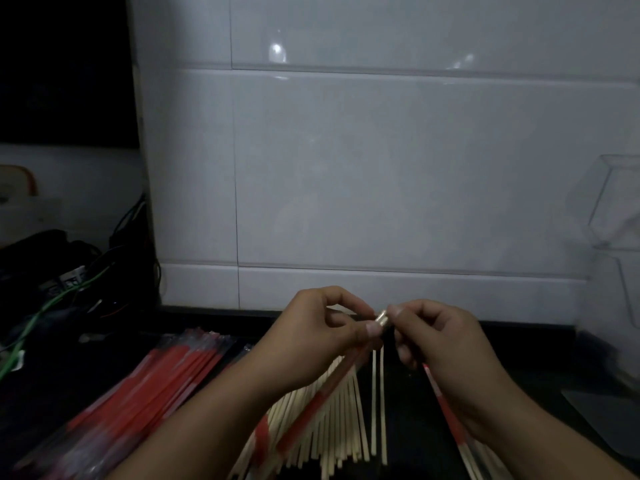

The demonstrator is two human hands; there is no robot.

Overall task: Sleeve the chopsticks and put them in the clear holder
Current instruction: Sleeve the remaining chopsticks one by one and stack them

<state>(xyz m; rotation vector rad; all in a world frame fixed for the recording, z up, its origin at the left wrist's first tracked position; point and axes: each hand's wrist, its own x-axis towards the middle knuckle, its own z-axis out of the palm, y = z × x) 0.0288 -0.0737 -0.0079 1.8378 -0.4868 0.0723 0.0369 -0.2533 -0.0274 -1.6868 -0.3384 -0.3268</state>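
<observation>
While both hands meet above the loose pale wooden chopsticks (332, 420), left hand (322, 327) pinching a red-and-clear plastic sleeve's (311, 407) mouth, right hand (446, 344) pinching the pair's (378, 393) tips, apparently to thread them.

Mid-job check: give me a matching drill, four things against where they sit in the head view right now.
Things:
1. stack of red sleeves
2. bare chopsticks
3. clear holder
4. tangled cables

Places:
A. far right, against the tiled wall
B. on the counter below both hands
C. left edge, in the dark corner
D. lower left, on the counter

Pairs: 1-D, 2-B, 3-A, 4-C
</observation>
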